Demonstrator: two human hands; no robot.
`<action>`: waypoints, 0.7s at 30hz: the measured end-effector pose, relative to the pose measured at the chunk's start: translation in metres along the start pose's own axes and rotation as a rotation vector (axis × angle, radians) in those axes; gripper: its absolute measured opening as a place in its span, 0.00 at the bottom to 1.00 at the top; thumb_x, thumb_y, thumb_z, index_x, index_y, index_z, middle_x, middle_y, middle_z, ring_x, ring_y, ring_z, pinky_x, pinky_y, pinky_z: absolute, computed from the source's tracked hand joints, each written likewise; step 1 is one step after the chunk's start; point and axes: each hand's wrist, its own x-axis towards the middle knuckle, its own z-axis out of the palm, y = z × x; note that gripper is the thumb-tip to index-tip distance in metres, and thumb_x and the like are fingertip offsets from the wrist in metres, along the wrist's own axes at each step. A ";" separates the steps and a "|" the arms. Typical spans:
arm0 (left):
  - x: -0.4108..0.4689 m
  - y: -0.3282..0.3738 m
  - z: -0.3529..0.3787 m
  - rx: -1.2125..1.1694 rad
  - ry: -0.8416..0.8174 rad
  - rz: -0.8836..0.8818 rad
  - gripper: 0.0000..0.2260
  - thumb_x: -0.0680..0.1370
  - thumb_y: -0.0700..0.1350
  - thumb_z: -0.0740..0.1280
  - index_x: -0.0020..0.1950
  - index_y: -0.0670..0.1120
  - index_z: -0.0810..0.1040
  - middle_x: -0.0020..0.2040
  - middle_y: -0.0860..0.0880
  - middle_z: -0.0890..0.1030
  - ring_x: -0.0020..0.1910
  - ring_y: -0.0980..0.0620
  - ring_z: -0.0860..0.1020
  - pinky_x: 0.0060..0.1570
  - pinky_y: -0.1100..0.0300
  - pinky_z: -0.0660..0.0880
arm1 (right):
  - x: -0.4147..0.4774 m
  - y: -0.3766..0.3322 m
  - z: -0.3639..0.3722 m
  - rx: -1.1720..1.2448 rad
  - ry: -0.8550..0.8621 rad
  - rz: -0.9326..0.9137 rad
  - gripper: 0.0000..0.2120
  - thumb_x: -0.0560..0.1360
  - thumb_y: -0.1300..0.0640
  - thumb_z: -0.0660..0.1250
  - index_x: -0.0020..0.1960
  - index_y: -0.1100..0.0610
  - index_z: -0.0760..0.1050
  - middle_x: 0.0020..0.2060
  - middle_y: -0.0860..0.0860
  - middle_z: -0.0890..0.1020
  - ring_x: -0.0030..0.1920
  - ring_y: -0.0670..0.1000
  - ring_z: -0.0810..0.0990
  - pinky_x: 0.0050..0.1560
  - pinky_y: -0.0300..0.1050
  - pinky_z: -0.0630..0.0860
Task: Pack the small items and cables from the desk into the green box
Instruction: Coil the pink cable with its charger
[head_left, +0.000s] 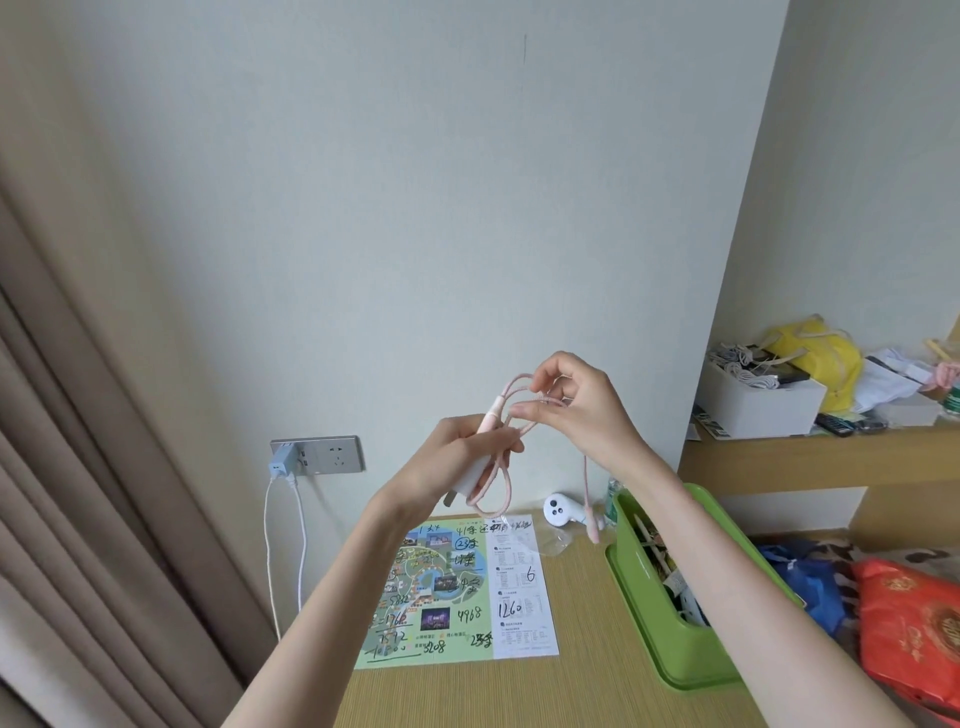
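1. The green box is set open on the counter, at its right side.
2. A white charger is clasped by the left grip, above the counter.
3. The pink cable is pinched into a loop by the right grip, with its free end hung just beside the box.

The green box is partly covered by a forearm; a pink cable is hung at the box's left rim; bare desk is left free just left of it.
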 end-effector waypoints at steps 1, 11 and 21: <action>0.000 0.001 -0.001 -0.037 0.011 -0.003 0.09 0.76 0.51 0.67 0.39 0.48 0.82 0.34 0.48 0.77 0.31 0.50 0.71 0.29 0.61 0.65 | 0.000 0.000 -0.001 0.053 0.006 0.034 0.13 0.67 0.59 0.78 0.40 0.53 0.73 0.36 0.46 0.76 0.32 0.46 0.71 0.35 0.36 0.68; 0.009 0.003 -0.028 -0.362 0.414 0.047 0.08 0.77 0.46 0.66 0.41 0.46 0.81 0.32 0.50 0.75 0.25 0.54 0.71 0.26 0.60 0.64 | -0.023 0.036 -0.008 0.402 -0.063 0.277 0.14 0.81 0.52 0.62 0.45 0.61 0.77 0.31 0.50 0.72 0.26 0.45 0.63 0.26 0.34 0.60; 0.002 0.009 -0.001 -0.234 0.306 0.083 0.11 0.78 0.48 0.67 0.49 0.42 0.83 0.34 0.45 0.73 0.29 0.50 0.70 0.27 0.59 0.62 | -0.018 0.007 0.024 0.581 0.167 0.208 0.04 0.80 0.61 0.63 0.47 0.60 0.72 0.30 0.49 0.69 0.27 0.45 0.63 0.26 0.36 0.61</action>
